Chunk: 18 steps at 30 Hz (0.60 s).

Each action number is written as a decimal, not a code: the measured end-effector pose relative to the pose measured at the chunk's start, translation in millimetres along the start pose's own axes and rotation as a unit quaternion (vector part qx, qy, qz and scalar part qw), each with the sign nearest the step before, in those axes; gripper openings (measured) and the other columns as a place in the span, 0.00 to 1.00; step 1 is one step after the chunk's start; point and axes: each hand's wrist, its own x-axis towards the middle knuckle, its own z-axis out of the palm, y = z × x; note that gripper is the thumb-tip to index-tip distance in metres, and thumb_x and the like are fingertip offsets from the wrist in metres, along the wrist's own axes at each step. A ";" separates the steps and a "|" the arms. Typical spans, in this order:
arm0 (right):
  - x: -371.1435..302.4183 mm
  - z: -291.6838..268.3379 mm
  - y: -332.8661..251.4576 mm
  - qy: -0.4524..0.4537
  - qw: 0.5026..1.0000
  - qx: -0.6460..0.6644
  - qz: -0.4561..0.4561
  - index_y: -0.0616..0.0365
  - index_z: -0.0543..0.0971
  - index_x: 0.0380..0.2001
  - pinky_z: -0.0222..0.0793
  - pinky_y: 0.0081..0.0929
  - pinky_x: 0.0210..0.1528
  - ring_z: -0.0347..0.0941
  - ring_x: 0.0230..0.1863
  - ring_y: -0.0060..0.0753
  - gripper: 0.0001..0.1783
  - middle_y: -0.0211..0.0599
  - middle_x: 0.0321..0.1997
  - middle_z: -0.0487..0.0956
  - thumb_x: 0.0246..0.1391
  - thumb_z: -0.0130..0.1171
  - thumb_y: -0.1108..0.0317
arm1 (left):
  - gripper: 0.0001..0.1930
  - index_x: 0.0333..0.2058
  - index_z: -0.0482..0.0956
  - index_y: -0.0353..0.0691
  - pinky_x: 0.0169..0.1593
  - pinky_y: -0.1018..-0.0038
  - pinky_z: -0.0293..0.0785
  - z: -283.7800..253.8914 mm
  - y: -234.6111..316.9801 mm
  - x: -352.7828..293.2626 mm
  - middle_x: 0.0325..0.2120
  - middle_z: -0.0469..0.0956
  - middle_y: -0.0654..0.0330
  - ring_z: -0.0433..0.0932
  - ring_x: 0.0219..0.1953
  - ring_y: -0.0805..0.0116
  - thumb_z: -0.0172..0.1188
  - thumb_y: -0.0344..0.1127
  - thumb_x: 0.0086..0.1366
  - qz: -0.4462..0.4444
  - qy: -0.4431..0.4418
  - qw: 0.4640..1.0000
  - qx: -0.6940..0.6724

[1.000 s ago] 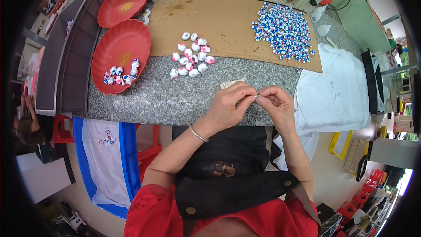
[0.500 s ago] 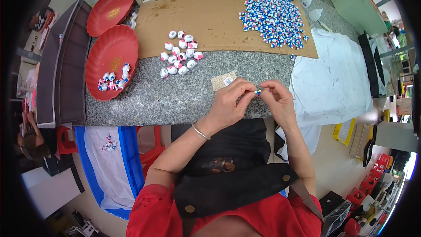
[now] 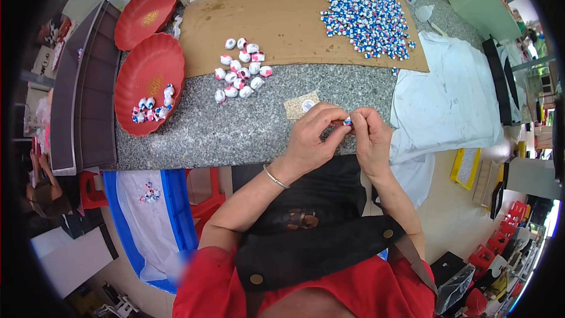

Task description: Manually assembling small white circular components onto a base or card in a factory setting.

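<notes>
Left hand shifted, tan card, red bowls

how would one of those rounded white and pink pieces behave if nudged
The white-and-pink pieces look rounded, so one might roll or wobble. Neighbours packed close would probably stop it soon. Each looks small beside the left hand, so likely light.

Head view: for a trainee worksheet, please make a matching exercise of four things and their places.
1. Tiny piece
2. Heap of small pieces
3. Speckled beige rectangle
4. White-lined blue tray

A. Off the granite counter, at the left
B. On the cardboard, toward its right
C. Between left hand and right hand
D. On the granite counter, beside the left hand

1-C, 2-B, 3-D, 4-A
</notes>
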 end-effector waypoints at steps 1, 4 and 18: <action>0.6 1.1 -1.2 0.005 1.000 -0.020 -0.011 0.65 0.75 0.32 0.74 0.19 0.30 0.77 0.26 0.20 0.08 0.32 0.24 0.78 0.64 0.53 0.71 | 0.10 0.36 0.77 0.35 0.37 0.77 0.76 1.7 0.2 -0.1 0.34 0.77 0.58 0.78 0.33 0.70 0.65 0.21 0.55 -0.010 0.004 1.000 -0.006; 2.6 4.3 -2.5 0.019 0.999 0.033 0.025 0.63 0.74 0.31 0.73 0.20 0.28 0.75 0.24 0.22 0.08 0.33 0.22 0.77 0.65 0.51 0.71 | 0.10 0.36 0.76 0.35 0.38 0.77 0.75 0.6 -2.3 1.4 0.33 0.76 0.59 0.77 0.33 0.71 0.64 0.22 0.56 -0.044 -0.001 0.998 -0.035; 14.2 -39.2 6.6 -0.050 0.978 -0.099 0.178 0.63 0.77 0.41 0.71 0.21 0.43 0.73 0.36 0.21 0.07 0.34 0.38 0.76 0.59 0.56 0.75 | 0.09 0.40 0.75 0.35 0.43 0.77 0.75 9.2 -14.8 -1.0 0.35 0.75 0.64 0.75 0.36 0.76 0.61 0.23 0.61 -0.163 0.022 0.956 -0.245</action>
